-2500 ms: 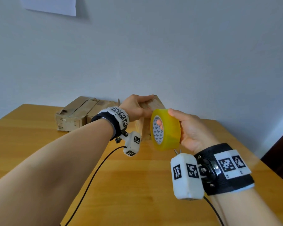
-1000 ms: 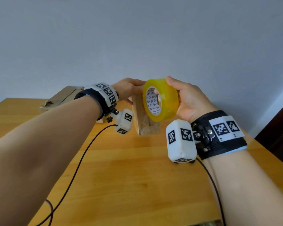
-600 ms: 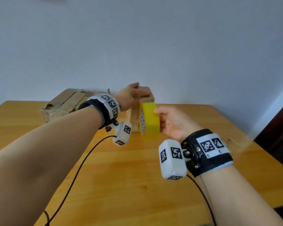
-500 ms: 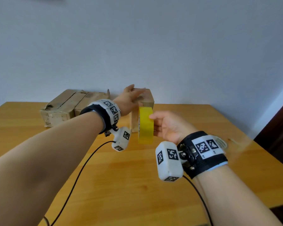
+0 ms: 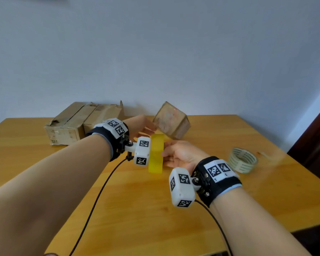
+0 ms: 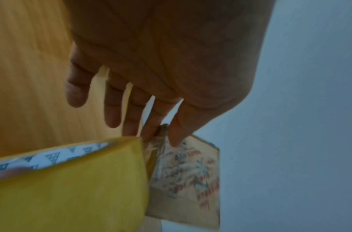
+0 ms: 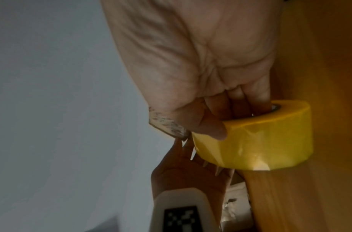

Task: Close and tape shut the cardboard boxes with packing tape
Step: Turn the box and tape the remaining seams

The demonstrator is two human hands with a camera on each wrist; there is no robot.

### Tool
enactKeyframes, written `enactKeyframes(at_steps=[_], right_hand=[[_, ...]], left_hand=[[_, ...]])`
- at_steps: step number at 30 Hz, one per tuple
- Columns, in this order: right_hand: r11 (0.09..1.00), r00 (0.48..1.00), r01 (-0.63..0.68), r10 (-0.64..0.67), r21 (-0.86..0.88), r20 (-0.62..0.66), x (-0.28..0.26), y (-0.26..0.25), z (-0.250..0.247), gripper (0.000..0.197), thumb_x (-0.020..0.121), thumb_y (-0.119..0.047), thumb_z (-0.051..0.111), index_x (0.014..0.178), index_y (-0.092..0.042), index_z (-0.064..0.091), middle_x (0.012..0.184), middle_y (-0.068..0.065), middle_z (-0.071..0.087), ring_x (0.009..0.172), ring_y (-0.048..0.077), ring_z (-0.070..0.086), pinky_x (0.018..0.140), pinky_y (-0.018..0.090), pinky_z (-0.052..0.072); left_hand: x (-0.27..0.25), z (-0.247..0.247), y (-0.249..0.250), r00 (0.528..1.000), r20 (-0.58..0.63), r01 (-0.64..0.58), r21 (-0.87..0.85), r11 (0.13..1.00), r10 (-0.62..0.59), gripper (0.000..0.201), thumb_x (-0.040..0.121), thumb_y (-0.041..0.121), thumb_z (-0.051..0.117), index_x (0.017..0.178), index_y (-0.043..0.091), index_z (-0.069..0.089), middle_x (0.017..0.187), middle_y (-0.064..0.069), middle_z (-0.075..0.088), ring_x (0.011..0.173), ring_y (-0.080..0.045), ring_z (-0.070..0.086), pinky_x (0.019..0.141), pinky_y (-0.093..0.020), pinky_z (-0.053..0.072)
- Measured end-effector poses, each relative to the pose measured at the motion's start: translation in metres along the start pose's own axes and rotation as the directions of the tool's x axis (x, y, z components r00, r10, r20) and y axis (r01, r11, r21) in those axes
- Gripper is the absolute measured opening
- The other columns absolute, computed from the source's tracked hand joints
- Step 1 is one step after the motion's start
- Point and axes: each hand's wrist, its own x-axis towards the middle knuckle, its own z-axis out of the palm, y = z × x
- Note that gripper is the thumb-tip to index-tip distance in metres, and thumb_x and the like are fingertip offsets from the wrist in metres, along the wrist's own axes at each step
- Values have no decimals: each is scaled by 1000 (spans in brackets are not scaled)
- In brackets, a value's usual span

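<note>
A small cardboard box (image 5: pixel 171 121) hangs tilted above the wooden table (image 5: pixel 118 200). My left hand (image 5: pixel 150 129) pinches its near corner between thumb and forefinger; the other fingers are straight. The left wrist view shows that hand (image 6: pixel 164 135) on the printed box (image 6: pixel 190 180), beside the yellow tape roll (image 6: pixel 71 188). A short stretch of tape (image 6: pixel 153 150) seems to join roll and box. My right hand (image 5: pixel 166 152) grips the roll (image 5: pixel 156 154) edge-on, low over the table. In the right wrist view its fingers (image 7: pixel 242 106) sit in the roll's (image 7: pixel 260 141) core, thumb outside.
Two larger cardboard boxes (image 5: pixel 78 124) lie side by side at the back left by the wall. A second, pale tape roll (image 5: pixel 243 162) lies flat on the right of the table. A black cable (image 5: pixel 100 191) runs across the table under my left arm.
The small box stood upright on the table under my left hand; now it is lifted and tipped to the right. The yellow roll has sunk a little lower, still edge-on.
</note>
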Motion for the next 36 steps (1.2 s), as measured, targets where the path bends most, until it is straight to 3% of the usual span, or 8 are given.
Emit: enactKeyframes(at_steps=[7,12,15,21,25,28,31,36], right_hand=[[995,997,68,-65,-79,35,-7,6,-2,35,90,26,45,92,-6,59,71,6,73,78,21,70,82,34,58],[903,996,21,-55,-430,-67,-13,-6,-15,25,96,-3,65,117,-15,65,112,3,72,111,20,64,98,39,50],[840,934,138,-287,-525,-212,-13,-16,-23,21,97,-26,68,117,-26,63,122,-4,66,115,19,61,95,44,53],[817,868,380,-477,-433,-137,-5,-27,-35,56,96,-7,65,139,-40,51,148,-3,49,136,17,45,111,47,43],[871,825,373,-469,-318,-315,-8,-29,-42,34,98,2,55,120,-24,61,136,3,59,121,22,60,96,48,57],[865,784,61,-350,-498,-512,-6,-19,-56,13,103,-4,47,111,-5,58,108,15,70,90,29,69,88,47,61],[662,835,-284,-185,-694,-518,-10,-3,-64,14,102,-9,51,108,2,57,95,14,64,90,30,61,94,44,57],[137,882,-463,-29,-876,-471,-13,0,-64,57,109,-16,47,159,-8,21,167,12,23,154,29,25,117,37,25]], left_hand=[[4,18,-9,998,19,-54,-6,999,54,47,75,46,79,105,10,73,104,-12,75,102,-27,69,100,-53,49],[6,24,-11,994,-51,-99,-51,994,96,32,81,39,78,101,14,75,102,-6,76,104,-28,69,100,-51,50],[2,31,-10,983,-95,-164,-52,985,159,18,86,30,75,89,13,74,105,-8,75,106,-28,68,102,-46,50],[-5,36,2,964,-81,-256,-8,967,255,11,93,17,67,103,11,70,109,-7,71,101,-22,64,92,-33,49],[-4,40,9,966,-148,-222,-63,973,211,19,93,12,66,112,9,65,113,-12,69,107,-30,65,99,-45,52],[-2,45,6,972,-159,-187,-80,979,173,13,93,11,65,106,12,64,105,-10,69,100,-26,65,93,-40,55],[0,49,1,981,-117,-167,-117,979,153,11,90,10,68,101,12,70,108,-11,72,108,-31,65,100,-45,51],[-1,48,-1,984,-121,-145,-98,985,133,16,91,15,69,105,9,71,108,-11,72,108,-30,65,102,-47,50]])
